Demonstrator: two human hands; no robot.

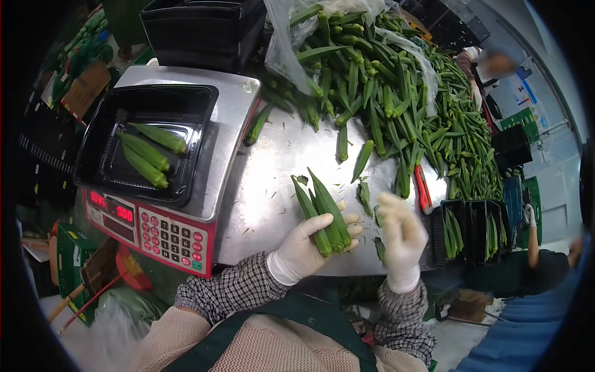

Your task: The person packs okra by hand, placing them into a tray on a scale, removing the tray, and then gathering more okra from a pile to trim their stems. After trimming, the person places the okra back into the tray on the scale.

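My gloved left hand (310, 247) is closed around a small bunch of okra pods (328, 217), tips pointing up and away from me, over the steel table (273, 180). To its right, my gloved right hand (403, 242) is raised near the table's front edge. Motion smears its fingers, and I cannot tell if anything is in them. On the scale (232, 118) at left sits a black plastic tray (102, 146) with three okra pods (145, 158) in it. Loose okra (365, 158) lies beyond my hands.
A large okra heap (396, 93) with clear plastic film (288, 49) covers the back right. A red-handled cutter (423, 189) lies before it. Black trays of okra (452, 232) stand at right; stacked black trays (201, 31) stand behind the scale. Other people (527, 266) work at right.
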